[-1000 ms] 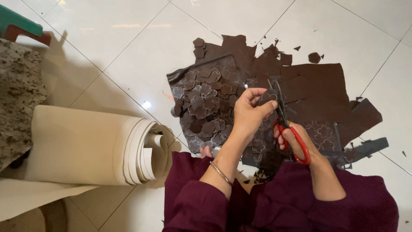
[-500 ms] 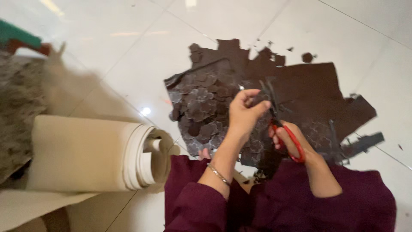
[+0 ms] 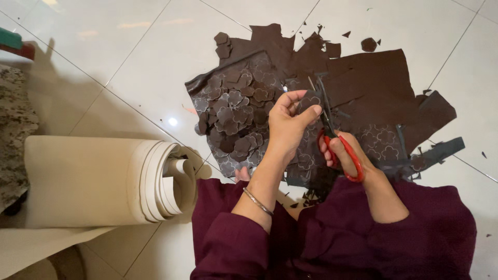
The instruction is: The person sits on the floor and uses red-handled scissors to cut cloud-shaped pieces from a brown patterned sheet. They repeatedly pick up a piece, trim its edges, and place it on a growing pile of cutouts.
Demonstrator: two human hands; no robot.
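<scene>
Small dark brown flower-shaped cutout [image 3: 310, 101] pinched upright, red-handled scissors [image 3: 332, 136] cutting its edge

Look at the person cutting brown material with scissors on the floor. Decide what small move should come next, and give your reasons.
Probably close the red-handled scissors a little further along the traced outline. The left hand pinches a small brown piece upright, the right hand has the blades beside its edge, and the pile of cut flower shapes suggests each outline gets trimmed free.

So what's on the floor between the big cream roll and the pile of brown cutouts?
Head view: only bare white tile lies between the cream roll and the brown cutouts.
</scene>
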